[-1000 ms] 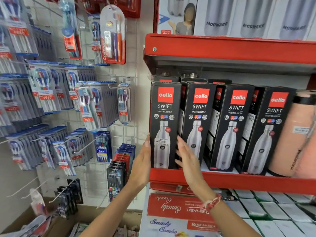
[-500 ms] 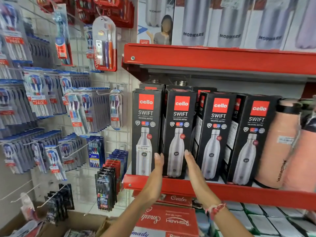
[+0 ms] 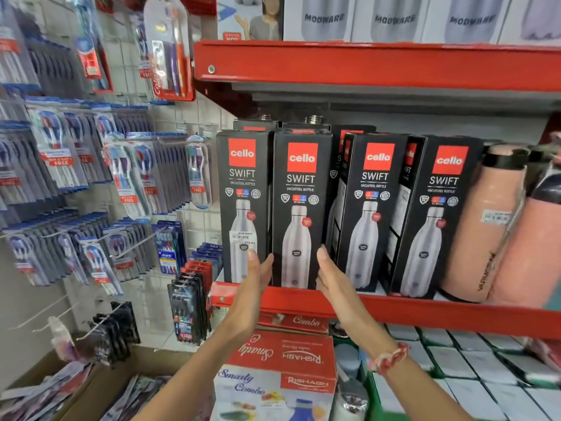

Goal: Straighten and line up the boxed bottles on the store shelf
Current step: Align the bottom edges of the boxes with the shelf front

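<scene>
Store aisle; red metal shelf (image 3: 394, 311) crosses centre and right of frame, toothbrush packs (image 3: 127, 180) hang on wire grid at left. Four black boxed bottles stand in front row on shelf. Second box from left (image 3: 299, 208) sits centre frame, upright, face forward, touching leftmost box (image 3: 243, 205). Left hand (image 3: 258, 278) flat against its lower left edge, right hand (image 3: 329, 273) flat against its lower right edge, box clasped between open palms. Third box (image 3: 368, 211) and fourth box (image 3: 431, 217) angled slightly, right of centre. Pink flasks (image 3: 482, 226) at far right.
</scene>
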Demonstrator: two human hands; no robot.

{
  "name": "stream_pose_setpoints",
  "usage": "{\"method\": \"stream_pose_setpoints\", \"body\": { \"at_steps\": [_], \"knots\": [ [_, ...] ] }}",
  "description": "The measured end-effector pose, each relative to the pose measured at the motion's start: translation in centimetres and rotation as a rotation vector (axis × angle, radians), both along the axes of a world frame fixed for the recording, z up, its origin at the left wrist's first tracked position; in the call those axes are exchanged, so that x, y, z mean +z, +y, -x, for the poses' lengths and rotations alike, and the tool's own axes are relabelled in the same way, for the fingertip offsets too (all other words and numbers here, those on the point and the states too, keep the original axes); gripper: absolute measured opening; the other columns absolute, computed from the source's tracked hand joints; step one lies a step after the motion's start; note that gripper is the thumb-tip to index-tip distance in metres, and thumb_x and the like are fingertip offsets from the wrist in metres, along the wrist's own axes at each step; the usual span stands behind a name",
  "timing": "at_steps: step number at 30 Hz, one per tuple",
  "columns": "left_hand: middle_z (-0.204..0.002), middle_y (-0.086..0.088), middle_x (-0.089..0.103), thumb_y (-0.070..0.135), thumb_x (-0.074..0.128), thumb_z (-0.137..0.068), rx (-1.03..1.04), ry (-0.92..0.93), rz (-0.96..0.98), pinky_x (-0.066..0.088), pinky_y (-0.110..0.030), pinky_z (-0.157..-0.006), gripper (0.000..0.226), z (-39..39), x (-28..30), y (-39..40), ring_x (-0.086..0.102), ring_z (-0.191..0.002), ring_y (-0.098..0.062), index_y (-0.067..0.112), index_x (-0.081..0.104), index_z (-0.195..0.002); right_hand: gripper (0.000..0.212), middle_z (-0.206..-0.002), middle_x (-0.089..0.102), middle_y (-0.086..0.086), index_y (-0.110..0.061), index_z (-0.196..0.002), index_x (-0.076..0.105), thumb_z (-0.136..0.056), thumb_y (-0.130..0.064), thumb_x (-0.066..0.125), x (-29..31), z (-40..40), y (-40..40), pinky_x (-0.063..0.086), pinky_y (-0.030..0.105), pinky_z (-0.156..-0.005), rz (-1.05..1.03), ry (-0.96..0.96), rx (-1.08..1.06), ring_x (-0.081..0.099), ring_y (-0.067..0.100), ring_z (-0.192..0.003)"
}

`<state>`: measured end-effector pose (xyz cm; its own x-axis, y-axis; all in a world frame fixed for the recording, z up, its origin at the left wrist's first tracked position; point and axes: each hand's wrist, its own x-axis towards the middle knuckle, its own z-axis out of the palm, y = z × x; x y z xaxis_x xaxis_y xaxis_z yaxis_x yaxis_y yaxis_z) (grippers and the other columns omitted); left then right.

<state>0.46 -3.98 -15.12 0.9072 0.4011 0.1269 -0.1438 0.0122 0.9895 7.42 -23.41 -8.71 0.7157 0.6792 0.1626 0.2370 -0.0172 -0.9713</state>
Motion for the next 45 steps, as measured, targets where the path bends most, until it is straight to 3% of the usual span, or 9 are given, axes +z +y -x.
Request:
{"method": "stream_pose_setpoints", "body": {
  "at_steps": [2,6,10,15,22,30,39,42,45],
  "knots": [
    [-0.155,0.002,0.032,0.104,0.024,-0.032,0.081,0.021,-0.054,0.013,-0.038,-0.122,0.144,2.1,2.6,-3.2,0.028,-0.144,-0.017,0.018,0.033,-0.147,0.093,-0.157,0.022,-0.013,-0.036,-0.149,0.018,-0.072,-0.085,0.034,0.1,-0.2,-0.4,0.016,0.043,-0.120,-0.014,0.000,-0.006,0.024,0.010,-0.144],
    [-0.124,0.008,0.063,0.068,0.015,-0.089,0.519,-0.158,-0.271,0.040,-0.034,-0.106,0.074,3.7,6.1,-8.8,0.057,-0.118,-0.009,0.022,0.062,-0.123,0.073,-0.148,0.046,-0.009,-0.027,-0.142,0.044,-0.083,-0.071,0.042,0.3,-0.7,-2.1,0.027,0.038,-0.117,-0.175,-0.036,-0.194,0.040,0.006,-0.135],
    [-0.110,0.007,0.071,0.049,0.025,-0.098,0.406,-0.223,-0.246,0.048,-0.025,-0.096,0.053,1.1,5.5,-10.4,0.064,-0.106,-0.003,0.021,0.067,-0.111,0.044,-0.144,0.049,-0.002,-0.020,-0.138,0.049,-0.098,-0.039,0.042,-0.2,-2.2,-5.0,0.029,0.027,-0.109,-0.259,-0.070,-0.551,0.043,0.013,-0.133],
    [-0.153,0.001,0.040,0.076,0.022,-0.080,0.108,-0.024,-0.194,0.023,-0.037,-0.120,0.087,-2.8,5.2,-13.9,0.037,-0.140,-0.009,0.019,0.038,-0.145,0.059,-0.157,0.027,-0.005,-0.022,-0.150,0.027,-0.097,-0.046,0.038,-0.9,-4.2,-6.1,0.021,0.031,-0.110,-0.067,0.048,-0.433,0.026,0.016,-0.143],
    [-0.160,-0.001,0.021,0.100,0.012,-0.048,0.137,0.112,-0.087,0.012,-0.037,-0.122,0.131,-5.5,5.7,-15.6,0.021,-0.147,-0.016,0.019,0.017,-0.151,0.067,-0.157,0.029,-0.004,-0.026,-0.148,0.031,-0.092,-0.062,0.034,0.6,-5.4,-6.7,0.017,0.035,-0.116,0.017,0.044,-0.315,0.026,0.015,-0.144],
    [-0.158,0.003,0.026,0.097,0.008,-0.055,0.175,0.061,-0.122,0.013,-0.040,-0.122,0.122,-2.7,4.1,-14.7,0.026,-0.145,-0.012,0.021,0.023,-0.150,0.078,-0.138,0.054,0.001,-0.024,-0.144,0.038,-0.085,-0.073,0.030,-0.4,-4.3,-8.1,0.028,0.034,-0.113,0.098,-0.008,-0.219,0.048,0.017,-0.128],
    [-0.145,0.003,0.049,0.082,0.010,-0.078,0.291,-0.024,-0.242,0.027,-0.037,-0.118,0.094,-1.3,3.7,-15.6,0.044,-0.135,-0.010,0.020,0.044,-0.141,0.097,-0.131,0.042,0.036,0.009,-0.129,0.034,-0.082,-0.076,0.033,-0.3,-4.2,-9.2,0.031,0.057,-0.108,0.076,-0.068,-0.179,0.045,0.044,-0.122],
    [-0.125,0.007,0.064,0.057,0.019,-0.096,0.495,-0.206,-0.333,0.042,-0.029,-0.105,0.061,-1.8,4.2,-17.5,0.057,-0.118,-0.006,0.022,0.059,-0.126,0.073,-0.131,0.061,0.015,-0.007,-0.128,0.057,-0.087,-0.065,0.039,-1.2,-4.5,-10.5,0.039,0.046,-0.109,-0.070,-0.100,-0.330,0.056,0.026,-0.122],
    [-0.118,0.006,0.068,0.053,0.024,-0.096,0.385,-0.260,-0.311,0.045,-0.029,-0.103,0.055,-3.6,4.3,-19.6,0.060,-0.113,-0.003,0.022,0.064,-0.119,0.040,-0.127,0.063,-0.001,-0.019,-0.125,0.061,-0.097,-0.040,0.041,-1.8,-5.3,-12.6,0.040,0.031,-0.101,-0.180,-0.159,-0.611,0.056,0.014,-0.118]
  ]
}}
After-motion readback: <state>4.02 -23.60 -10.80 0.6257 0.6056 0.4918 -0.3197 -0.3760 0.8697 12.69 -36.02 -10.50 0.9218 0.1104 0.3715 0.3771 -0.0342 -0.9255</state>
